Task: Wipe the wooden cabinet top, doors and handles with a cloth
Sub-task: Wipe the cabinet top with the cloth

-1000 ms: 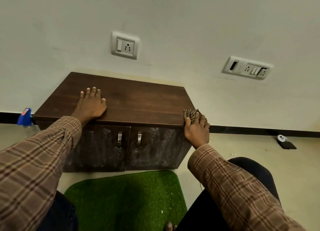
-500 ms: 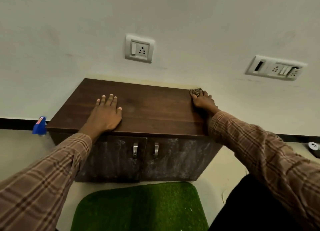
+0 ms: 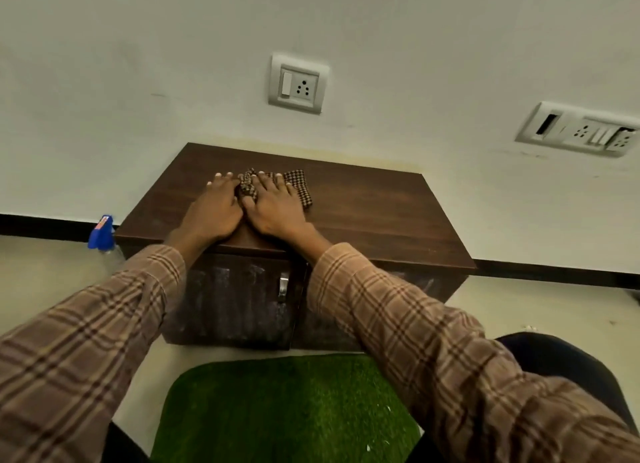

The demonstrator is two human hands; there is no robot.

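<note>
Two hands lie side by side on the cabinet [image 3: 363, 216] top, near its back-middle. The left hand [image 3: 211, 211] is flat, palm down, fingers stretched forward and close together, its thumb edge touching the cloth [image 3: 298, 187]. The right hand [image 3: 277, 209] presses flat on the cloth, fingers spread over it; a bunched fold rises between the two hands and a flat checked corner shows past the right hand's outer edge. Whether any finger pinches the fabric cannot be told. The cloth sits just short of the back edge, where the top meets the wall [image 3: 138, 81]. To the right of the hands a broad stretch of bare dark wood runs to the right edge; to the left a narrower strip runs to the left edge. Both sleeves cross the front edge, hiding much of the doors; one handle [image 3: 284, 286] shows between them. A blue-topped bottle [image 3: 101, 234] stands just beside the left front corner. A green mat [image 3: 287, 410] lies on the floor before the doors.
</note>
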